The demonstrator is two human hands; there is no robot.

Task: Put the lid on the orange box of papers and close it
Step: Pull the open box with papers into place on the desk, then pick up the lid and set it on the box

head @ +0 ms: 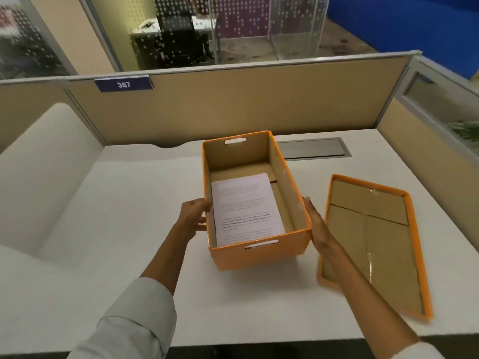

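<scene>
An open orange box (261, 255) stands on the white desk (129, 203), brown inside, with a stack of printed white papers (246, 208) lying against its left wall. My left hand (193, 218) is at the box's left wall, fingers partly curled. My right hand (317, 226) lies flat against the right wall, fingers straight. The orange lid (373, 242) lies upside down on the desk just right of the box, its brown inside facing up. Neither hand touches the lid.
Beige cubicle partitions (233, 107) close the desk at the back and right, with a blue "387" tag (124, 85). A grey cable hatch (313, 149) sits behind the box. A cream padded surface (39, 164) borders the left. The desk's front edge runs under my forearms.
</scene>
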